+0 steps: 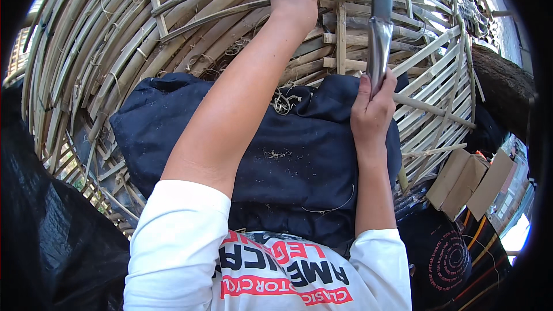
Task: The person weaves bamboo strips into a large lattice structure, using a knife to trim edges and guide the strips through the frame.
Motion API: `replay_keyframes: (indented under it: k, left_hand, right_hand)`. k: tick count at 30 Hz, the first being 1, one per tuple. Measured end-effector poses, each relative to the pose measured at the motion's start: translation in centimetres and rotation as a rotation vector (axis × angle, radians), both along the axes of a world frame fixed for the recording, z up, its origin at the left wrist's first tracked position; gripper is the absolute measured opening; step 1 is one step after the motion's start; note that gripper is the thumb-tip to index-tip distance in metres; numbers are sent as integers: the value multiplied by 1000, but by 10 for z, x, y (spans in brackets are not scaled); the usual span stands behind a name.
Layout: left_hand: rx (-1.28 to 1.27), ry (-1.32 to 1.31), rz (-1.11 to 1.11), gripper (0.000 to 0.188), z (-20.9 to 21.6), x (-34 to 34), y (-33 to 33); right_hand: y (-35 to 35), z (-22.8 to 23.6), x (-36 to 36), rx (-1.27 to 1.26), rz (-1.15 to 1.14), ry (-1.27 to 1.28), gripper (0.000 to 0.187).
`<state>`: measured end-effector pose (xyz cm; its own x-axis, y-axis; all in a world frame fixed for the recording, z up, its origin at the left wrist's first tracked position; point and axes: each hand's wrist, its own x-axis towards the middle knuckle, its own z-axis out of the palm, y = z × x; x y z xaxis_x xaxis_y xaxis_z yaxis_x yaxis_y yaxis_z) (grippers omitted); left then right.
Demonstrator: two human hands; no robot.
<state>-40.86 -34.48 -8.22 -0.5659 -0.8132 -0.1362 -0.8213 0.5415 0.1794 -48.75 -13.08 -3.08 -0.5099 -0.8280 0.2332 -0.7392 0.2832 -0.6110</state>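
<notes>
Likely stiff and weighty, the metal blade is best held low, where the right grip clasps it; whether the left grip holds anything is unclear.

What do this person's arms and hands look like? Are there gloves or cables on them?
They are ordinary human arms, bare below short white sleeves. The left hand and right hand are ungloved. No cables, watch or bracelet show. The sleeves belong to a white T-shirt with red and black print.
</notes>
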Motion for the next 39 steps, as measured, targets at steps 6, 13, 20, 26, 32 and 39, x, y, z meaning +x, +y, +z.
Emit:
replay_keyframes:
  k: [6,13,20,26,32,39]
  left_hand:
    - [-28,-13,-12,38,-1,0,-6]
    - [-2,58,-30,47,4,-5,-9]
    - [27,-19,-16,51,0,-1,-1]
    - [-16,39,-35,50,-2,0,-1]
    - [-18,-2,-54,43,8,10,-4]
    - [-32,113,-103,48,9,18,-5]
  right_hand:
    - [-11,-6,-4,154,-6,21,35]
    - [-10,-1,-9,203,-7,-7,36]
    - [-1,-3,-5,244,-26,-26,34]
    - [-6,-5,-17,45,-129,-220,34]
    - [-7,-13,-21,27,-138,-269,36]
    - [-6,-16,-15,135,-44,-268,35]
